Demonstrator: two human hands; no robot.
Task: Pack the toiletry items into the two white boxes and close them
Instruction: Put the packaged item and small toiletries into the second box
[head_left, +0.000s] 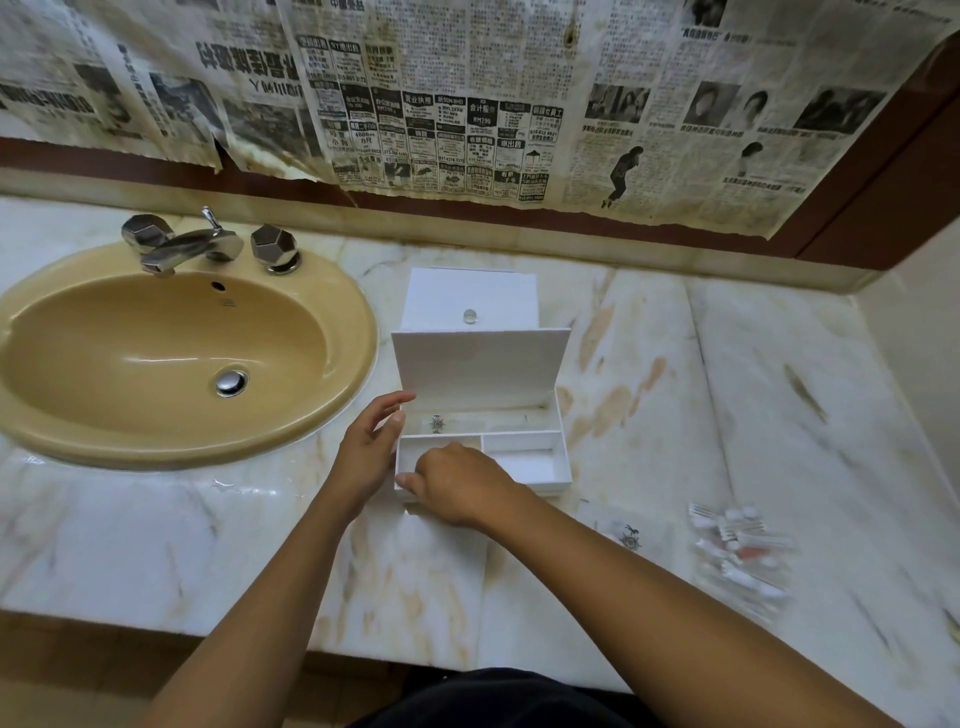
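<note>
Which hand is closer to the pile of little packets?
The right hand. It rests at the open white box's front edge, left of the packets. The left hand is farther left, beside the box.

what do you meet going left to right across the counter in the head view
sink → left hand → open box → flat packet → pile of toiletry packets

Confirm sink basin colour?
Tan-yellow sink basin, seen in the head view.

Bathroom, beige sink (332, 332), chrome faucet (187, 244), marble counter (727, 389)
</note>
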